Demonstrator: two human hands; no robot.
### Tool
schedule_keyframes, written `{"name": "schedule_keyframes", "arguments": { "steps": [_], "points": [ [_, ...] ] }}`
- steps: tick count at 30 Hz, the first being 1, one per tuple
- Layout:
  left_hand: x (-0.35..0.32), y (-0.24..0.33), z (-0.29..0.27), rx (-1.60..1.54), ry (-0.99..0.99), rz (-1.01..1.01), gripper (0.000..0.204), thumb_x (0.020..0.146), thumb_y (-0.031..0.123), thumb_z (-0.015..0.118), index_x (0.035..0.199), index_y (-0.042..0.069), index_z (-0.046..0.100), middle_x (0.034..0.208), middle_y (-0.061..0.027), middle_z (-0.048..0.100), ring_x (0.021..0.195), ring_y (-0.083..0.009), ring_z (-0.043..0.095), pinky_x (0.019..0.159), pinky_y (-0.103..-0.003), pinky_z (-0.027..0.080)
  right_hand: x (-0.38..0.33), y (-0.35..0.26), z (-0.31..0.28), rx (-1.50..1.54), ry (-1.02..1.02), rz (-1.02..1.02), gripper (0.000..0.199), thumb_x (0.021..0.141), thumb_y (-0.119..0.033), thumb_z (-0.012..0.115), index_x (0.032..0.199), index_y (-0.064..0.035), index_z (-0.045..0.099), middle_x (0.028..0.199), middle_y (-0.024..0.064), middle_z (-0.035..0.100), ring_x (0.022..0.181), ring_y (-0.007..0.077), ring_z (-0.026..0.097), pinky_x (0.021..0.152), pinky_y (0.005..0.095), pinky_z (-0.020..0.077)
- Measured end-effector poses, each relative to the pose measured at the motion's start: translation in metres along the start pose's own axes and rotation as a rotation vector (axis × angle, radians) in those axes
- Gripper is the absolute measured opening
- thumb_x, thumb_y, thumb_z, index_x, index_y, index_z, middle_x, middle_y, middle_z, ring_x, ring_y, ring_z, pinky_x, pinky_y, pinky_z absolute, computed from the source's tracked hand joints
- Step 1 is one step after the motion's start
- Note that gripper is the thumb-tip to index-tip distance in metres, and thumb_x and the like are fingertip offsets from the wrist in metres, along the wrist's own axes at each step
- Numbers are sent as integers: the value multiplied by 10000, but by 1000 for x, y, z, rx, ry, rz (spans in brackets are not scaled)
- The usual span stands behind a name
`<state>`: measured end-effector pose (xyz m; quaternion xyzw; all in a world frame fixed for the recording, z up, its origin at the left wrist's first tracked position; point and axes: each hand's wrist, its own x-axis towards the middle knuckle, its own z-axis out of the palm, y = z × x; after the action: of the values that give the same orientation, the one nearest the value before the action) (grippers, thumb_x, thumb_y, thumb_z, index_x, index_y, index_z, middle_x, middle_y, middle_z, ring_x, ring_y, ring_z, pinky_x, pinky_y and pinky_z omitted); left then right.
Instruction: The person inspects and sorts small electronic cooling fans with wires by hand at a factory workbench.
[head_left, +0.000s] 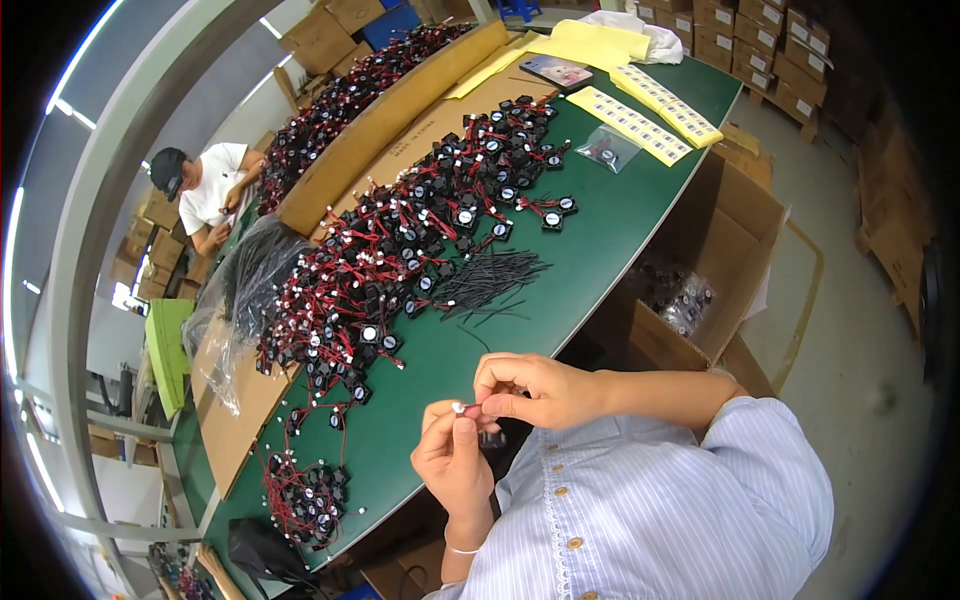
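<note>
Close to my body, past the table's near edge, both hands are raised and meeting. My left hand (455, 455) is closed, pinching a white plug (459, 408) and its red wires between thumb and fingers. A small black fan (492, 439) hangs below on the lead, partly hidden. My right hand (540, 390) is closed over the same wires, thumb against forefinger. From its fingertips a thin black tie (475, 338) sticks out toward the table. A bundle of similar black ties (495, 280) lies beyond, beside a long heap of small black fans (400, 235) with red wires.
A smaller fan pile (310, 500) lies at left. Label sheets (630, 125), a phone (556, 72) and a bagged fan (607, 148) sit at the far right of the green table (590, 240). An open carton (735, 245) stands at right. Another person (215, 190) works across the table.
</note>
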<state>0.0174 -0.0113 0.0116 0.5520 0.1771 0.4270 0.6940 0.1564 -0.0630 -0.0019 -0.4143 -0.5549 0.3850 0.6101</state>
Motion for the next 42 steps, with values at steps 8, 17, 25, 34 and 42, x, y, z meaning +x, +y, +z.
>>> {"name": "schedule_keyframes", "arguments": {
  "steps": [8, 17, 25, 34, 42],
  "points": [
    [8, -17, -1, 284, 116, 296, 188, 835, 134, 549, 826, -46, 601, 1287, -175, 361, 1144, -222, 386, 874, -314, 383, 0, -9, 15, 214, 93, 121, 150, 844, -138, 559, 883, 7, 552, 801, 25, 560, 681, 51, 474, 589, 200, 403],
    [1, -23, 9, -288, 39, 46, 260, 862, 165, 493, 1029, -32, 470, 1379, -129, 244, 1247, -229, 264, 1038, -397, 249, -2, -2, 15, -59, 103, 65, 176, 829, -168, 582, 935, -34, 624, 806, 15, 518, 722, 80, 462, 616, 223, 384],
    [0, -24, 8, -461, 61, -167, 163, 869, 156, 486, 897, 13, 558, 1404, -119, 198, 1286, -235, 184, 1052, -406, 181, -10, -5, 12, 114, 116, 225, 176, 814, -178, 608, 861, -13, 650, 818, 28, 560, 702, 83, 476, 618, 235, 381],
    [0, -29, 0, -565, -121, -214, 184, 858, 185, 518, 824, 23, 601, 1382, -169, 230, 1271, -268, 220, 1038, -420, 210, -16, -11, 8, 35, 52, 214, 181, 791, -181, 637, 837, -7, 660, 863, 27, 580, 773, 92, 513, 711, 237, 408],
    [2, -29, -14, -532, -395, -283, 212, 827, 190, 575, 863, -8, 642, 1340, -210, 293, 1198, -267, 347, 985, -408, 289, -16, -4, -2, 571, -212, 536, 189, 801, -179, 625, 878, -6, 633, 828, 12, 600, 784, 80, 519, 761, 234, 398]
  ]
}}
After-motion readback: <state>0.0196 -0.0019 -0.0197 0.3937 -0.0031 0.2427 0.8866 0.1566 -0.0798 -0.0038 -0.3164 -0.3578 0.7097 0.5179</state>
